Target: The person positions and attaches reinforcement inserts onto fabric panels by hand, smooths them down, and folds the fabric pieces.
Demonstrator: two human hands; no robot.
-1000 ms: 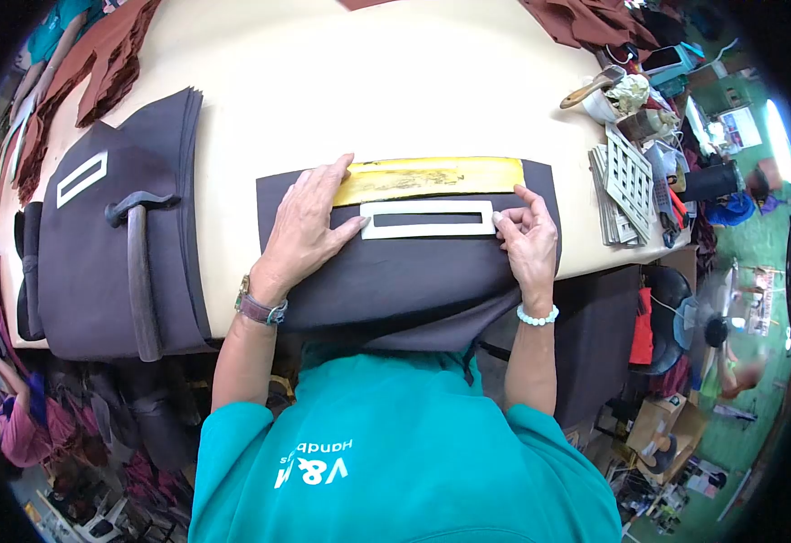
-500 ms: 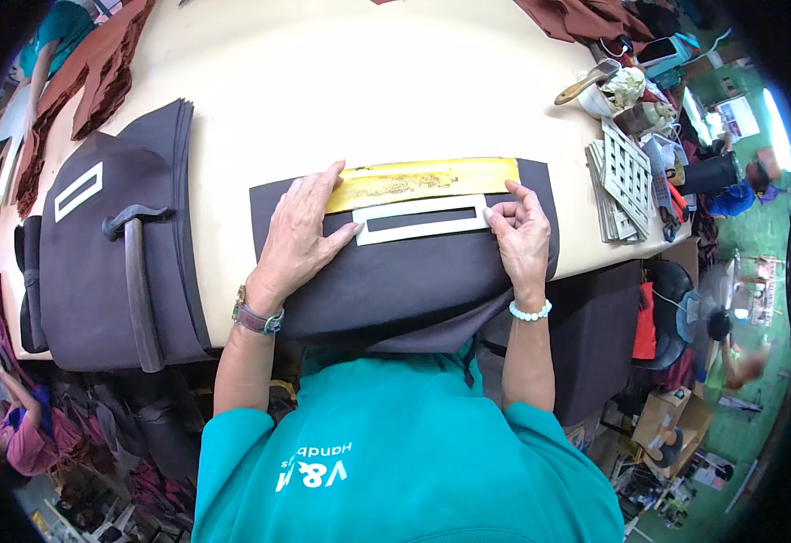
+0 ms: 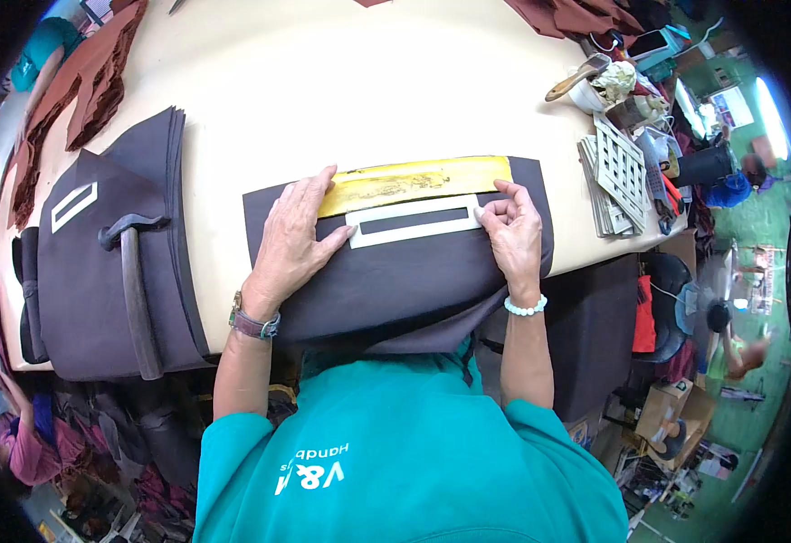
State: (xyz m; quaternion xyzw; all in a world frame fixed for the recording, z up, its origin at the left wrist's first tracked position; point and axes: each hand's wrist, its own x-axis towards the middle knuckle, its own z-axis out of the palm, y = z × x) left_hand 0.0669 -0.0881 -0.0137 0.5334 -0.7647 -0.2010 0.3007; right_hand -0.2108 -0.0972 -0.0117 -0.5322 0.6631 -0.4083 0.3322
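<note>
A white rectangular frame (image 3: 414, 232) with a long slot lies on a dark cloth piece (image 3: 386, 299), just below a yellow strip (image 3: 418, 180). My left hand (image 3: 294, 237) rests with fingers spread on the cloth and the strip's left end, its thumb at the frame's left end. At the right end of the frame is the thumb of my right hand (image 3: 515, 237); its index finger reaches the strip's lower right corner and the other fingers are curled. Both hands lie flat or lightly bent, pressing from above.
A hammer (image 3: 133, 290) and a second white frame (image 3: 74, 207) lie on stacked dark pieces (image 3: 97, 317) at left. Brown pieces (image 3: 97, 86) are at upper left. A brush (image 3: 576, 78), a bowl and lattice templates (image 3: 620, 172) stand right. People are at the far left.
The view has shifted slightly, so the cloth, strip and hands appear a little further left. The white frame looks slightly tilted compared with the earliest frame, its right end higher.
</note>
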